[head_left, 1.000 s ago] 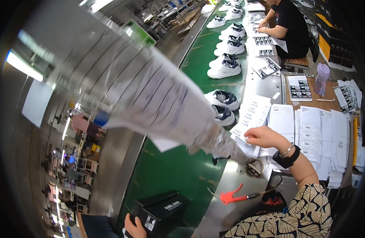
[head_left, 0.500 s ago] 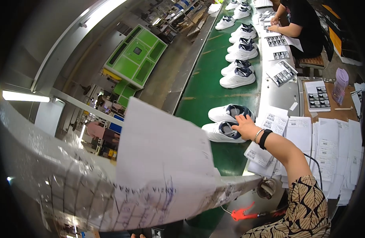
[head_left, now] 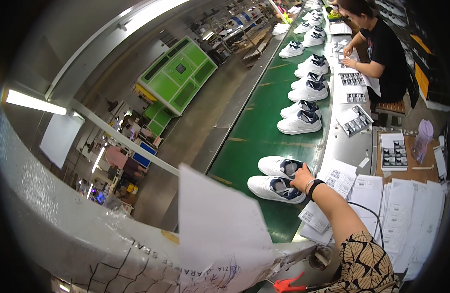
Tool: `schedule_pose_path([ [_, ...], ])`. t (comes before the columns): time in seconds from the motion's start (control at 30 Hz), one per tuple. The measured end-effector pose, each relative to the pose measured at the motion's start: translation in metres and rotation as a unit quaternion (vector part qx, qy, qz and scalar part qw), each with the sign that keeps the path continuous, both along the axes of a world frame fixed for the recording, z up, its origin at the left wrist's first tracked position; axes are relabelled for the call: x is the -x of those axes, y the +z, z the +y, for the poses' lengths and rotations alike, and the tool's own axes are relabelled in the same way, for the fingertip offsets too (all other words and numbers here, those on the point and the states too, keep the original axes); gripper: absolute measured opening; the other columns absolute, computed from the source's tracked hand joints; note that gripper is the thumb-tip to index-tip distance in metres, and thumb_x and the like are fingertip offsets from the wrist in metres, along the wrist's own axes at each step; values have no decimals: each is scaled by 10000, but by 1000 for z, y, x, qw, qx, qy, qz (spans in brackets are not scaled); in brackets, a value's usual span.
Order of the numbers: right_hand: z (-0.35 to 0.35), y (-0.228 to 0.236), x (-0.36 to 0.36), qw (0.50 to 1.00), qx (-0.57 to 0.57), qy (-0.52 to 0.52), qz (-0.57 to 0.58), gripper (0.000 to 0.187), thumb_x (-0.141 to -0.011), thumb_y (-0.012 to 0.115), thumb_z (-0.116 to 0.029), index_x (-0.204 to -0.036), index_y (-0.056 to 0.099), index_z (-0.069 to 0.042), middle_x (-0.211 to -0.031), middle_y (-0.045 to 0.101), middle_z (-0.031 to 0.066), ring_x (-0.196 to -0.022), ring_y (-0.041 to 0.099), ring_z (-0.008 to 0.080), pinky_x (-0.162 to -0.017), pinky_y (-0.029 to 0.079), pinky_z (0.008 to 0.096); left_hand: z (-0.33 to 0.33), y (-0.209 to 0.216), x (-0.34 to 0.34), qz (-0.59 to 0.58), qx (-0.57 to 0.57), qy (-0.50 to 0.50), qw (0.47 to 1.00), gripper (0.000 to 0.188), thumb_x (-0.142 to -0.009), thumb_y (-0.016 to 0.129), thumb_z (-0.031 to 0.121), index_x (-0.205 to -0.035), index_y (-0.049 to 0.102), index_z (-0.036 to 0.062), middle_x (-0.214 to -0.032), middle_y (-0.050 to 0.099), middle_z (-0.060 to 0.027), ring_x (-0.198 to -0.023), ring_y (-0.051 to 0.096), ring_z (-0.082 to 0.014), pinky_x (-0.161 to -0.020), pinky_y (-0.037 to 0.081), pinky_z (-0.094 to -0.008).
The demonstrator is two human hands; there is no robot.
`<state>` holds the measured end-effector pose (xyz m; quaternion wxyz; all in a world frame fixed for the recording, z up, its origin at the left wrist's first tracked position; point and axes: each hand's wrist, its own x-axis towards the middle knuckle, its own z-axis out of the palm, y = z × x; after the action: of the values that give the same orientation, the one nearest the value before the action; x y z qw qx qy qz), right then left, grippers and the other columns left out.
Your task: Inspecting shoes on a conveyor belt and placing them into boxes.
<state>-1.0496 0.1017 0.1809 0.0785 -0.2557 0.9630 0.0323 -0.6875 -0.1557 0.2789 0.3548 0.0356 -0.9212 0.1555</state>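
My right hand [head_left: 301,178] reaches over the green conveyor belt [head_left: 239,158] to a pair of white sneakers with dark blue linings. Its fingers are closed at the heel collars, where the nearer sneaker [head_left: 264,186] and the farther sneaker [head_left: 272,164] lie side by side, toes pointing left. Both shoes rest on the belt. A black band and a bracelet are on my right wrist. My left hand is out of view. Label sheets [head_left: 336,178] lie just right of the sneakers.
A grey beam with a white paper [head_left: 220,219] on it crosses the foreground. Below my right forearm lies a red air gun [head_left: 289,284]. Several more white sneakers [head_left: 300,122] line the belt ahead. A co-worker in black [head_left: 388,56] sits at the right, handling printed sheets.
The view has tilted up, so the belt and shoes appear lower. My right fingers have gone from spread over the sneakers to closed at their collars. Fingertips at the lower edge have left view.
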Motion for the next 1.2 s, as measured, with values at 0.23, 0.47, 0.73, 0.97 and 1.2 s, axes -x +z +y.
schedule_pose_path([
  [0.23, -13, -23, 12, 995, 70, 39, -56, 198, -737, 562, -221, -881, 694, -253, -973, 651, 103, -941, 605, 251, -889, 360, 457, 13, -56, -51, -22, -59, 2, 998, 465, -709, 718, 280, -1108, 534, 131, -1005, 533, -84, -915, 513, -289, -784, 423, -422],
  [0.47, -110, 120, -30, 984, 77, 159, -17, 252, -708, 571, -129, -940, 662, -171, -894, 635, 142, -848, 614, 290, -738, 469, 387, -8, -86, -27, -131, -127, 41, 982, 437, -707, 652, 189, -1120, 512, 169, -1037, 507, -26, -984, 486, -202, -797, 363, -413],
  [0.73, -143, 108, -110, 857, 412, 308, 24, 206, -675, 606, -140, -878, 643, -157, -746, 594, 120, -814, 572, 302, -702, 465, 396, -11, -88, -2, -239, -180, 116, 947, 316, -777, 494, 115, -1092, 511, 113, -1009, 533, -54, -968, 519, -213, -813, 390, -411],
  [0.97, -208, 109, -170, 752, 323, 571, -65, 363, -758, 594, -168, -1118, 558, -154, -990, 580, 106, -978, 540, 267, -822, 430, 379, 13, -93, -11, -243, -219, -55, 943, 220, -769, 533, 133, -986, 550, 100, -855, 530, -66, -795, 559, -227, -675, 464, -357],
  [1.2, -159, 118, -129, 806, 423, 334, -243, 317, -828, 574, -155, -1110, 563, -11, -929, 612, 60, -839, 570, 142, -755, 463, 269, -14, -111, -36, -296, -405, 84, 861, 418, -790, 573, 287, -1142, 515, 69, -1076, 572, -160, -997, 544, -329, -844, 440, -425],
])
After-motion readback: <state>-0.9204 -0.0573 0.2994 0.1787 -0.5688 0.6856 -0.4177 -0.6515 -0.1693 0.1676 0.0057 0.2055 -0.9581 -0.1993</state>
